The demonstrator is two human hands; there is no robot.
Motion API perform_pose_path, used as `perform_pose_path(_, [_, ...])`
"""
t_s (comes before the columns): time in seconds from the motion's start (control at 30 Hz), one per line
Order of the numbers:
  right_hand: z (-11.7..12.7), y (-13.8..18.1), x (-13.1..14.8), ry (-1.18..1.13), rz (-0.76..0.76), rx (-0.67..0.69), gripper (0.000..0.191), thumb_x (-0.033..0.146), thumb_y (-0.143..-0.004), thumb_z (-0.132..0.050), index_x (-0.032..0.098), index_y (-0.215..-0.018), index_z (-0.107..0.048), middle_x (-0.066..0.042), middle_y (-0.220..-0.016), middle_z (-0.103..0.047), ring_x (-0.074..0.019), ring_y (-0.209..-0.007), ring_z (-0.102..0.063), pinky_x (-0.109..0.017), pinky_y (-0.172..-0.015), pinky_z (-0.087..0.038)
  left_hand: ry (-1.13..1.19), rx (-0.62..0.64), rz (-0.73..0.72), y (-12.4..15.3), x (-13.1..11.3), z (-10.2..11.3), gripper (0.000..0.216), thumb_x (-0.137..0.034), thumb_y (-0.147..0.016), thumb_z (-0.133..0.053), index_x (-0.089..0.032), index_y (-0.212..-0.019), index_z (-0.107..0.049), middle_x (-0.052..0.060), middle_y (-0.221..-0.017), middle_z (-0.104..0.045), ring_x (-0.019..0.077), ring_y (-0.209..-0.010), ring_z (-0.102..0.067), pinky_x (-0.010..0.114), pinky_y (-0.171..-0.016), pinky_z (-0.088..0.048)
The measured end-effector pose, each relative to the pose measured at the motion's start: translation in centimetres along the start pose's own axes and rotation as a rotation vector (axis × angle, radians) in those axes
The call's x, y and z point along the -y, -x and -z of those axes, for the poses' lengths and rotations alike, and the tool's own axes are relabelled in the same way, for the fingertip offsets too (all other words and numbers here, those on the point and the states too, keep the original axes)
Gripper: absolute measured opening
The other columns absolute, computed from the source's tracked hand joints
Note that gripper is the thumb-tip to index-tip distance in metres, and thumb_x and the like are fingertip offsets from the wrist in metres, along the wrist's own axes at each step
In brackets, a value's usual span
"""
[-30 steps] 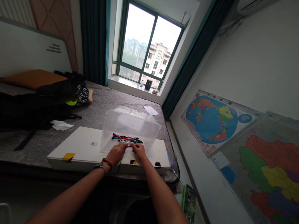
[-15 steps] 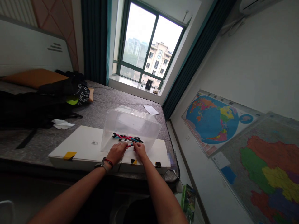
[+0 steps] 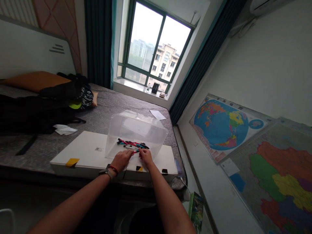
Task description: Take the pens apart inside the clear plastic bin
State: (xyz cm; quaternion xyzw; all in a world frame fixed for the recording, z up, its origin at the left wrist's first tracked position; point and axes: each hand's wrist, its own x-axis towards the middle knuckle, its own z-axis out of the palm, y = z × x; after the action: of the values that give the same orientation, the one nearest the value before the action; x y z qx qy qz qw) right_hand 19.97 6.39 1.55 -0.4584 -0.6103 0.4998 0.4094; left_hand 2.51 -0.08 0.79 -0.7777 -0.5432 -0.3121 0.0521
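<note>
Held pen (image 3: 135,151) is showing red and teal. Heaped pens (image 3: 137,143) are mixing red, teal, black and white. Bin (image 3: 136,125) is looking milky-clear; box (image 3: 83,148) is showing white, its tab (image 3: 71,162) yellow and black. Wristband (image 3: 113,169) is showing red. Mattress (image 3: 114,100) is wearing grey marbling. Pillow (image 3: 34,81) is showing orange, curtain (image 3: 98,48) dark teal. World map (image 3: 209,130) is showing blue, patched yellow, pink, green.
</note>
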Motion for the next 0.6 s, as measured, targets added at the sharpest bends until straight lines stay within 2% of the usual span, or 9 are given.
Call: perform_pose_path(0.6, [0.02, -0.24, -0.39, -0.038, -0.02, 0.011, 0.047, 0.061, -0.076, -0.063, 0.018, -0.057, -0.056, 0.001, -0.052, -0.054, -0.0104, -0.046, -0.045, -0.024, -0.048, -0.036, 0.024, 0.051, -0.009, 0.05, 0.13, 0.08, 0.03, -0.016, -0.093, -0.04, -0.021, -0.113, -0.061, 0.009, -0.094, -0.068, 0.0206, -0.081, -0.065, 0.032, -0.072, -0.048])
